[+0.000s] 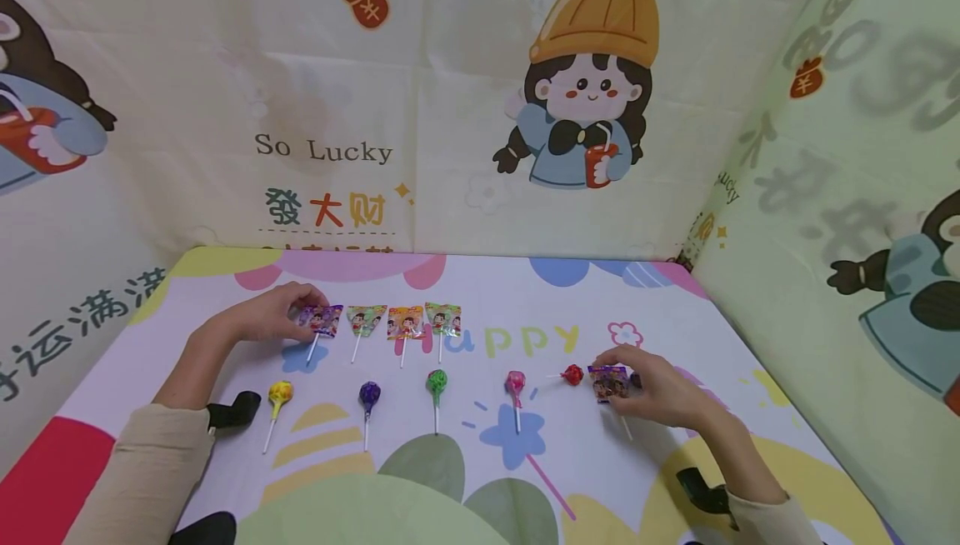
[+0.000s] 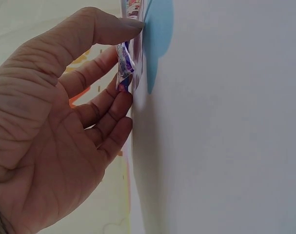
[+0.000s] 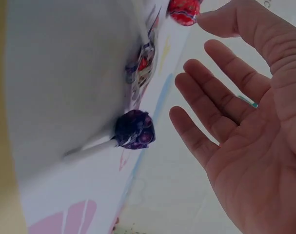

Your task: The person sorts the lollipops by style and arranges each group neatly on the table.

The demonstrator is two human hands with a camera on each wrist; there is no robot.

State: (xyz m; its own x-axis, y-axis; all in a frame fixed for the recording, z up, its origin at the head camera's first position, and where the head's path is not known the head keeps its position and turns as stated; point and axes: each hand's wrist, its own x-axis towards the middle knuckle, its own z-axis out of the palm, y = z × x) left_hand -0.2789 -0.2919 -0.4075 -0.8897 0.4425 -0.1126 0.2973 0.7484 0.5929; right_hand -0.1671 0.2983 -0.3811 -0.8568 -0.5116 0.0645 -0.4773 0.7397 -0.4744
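Note:
My left hand [image 1: 273,314] pinches the edge of a flat purple-wrapped lollipop [image 1: 322,322] at the left end of a row. Its thumb [image 2: 130,25] lies across the shiny wrapper [image 2: 123,61] in the left wrist view. Over another purple-wrapped lollipop [image 1: 609,382], my right hand [image 1: 656,387] hovers with thumb and fingers spread. In the right wrist view that wrapped lollipop [image 3: 145,63] lies apart from the fingers. Close by are a round red lollipop [image 1: 572,375] and a dark purple one [image 3: 134,129], mostly hidden in the head view.
Right of the left hand lie flat-wrapped green [image 1: 366,320], orange [image 1: 405,322] and green [image 1: 444,319] lollipops. Nearer are round yellow [image 1: 281,392], purple [image 1: 370,394], green [image 1: 437,382] and pink [image 1: 515,383] ones. Printed cloth walls [image 1: 465,112] surround the patterned table [image 1: 465,520].

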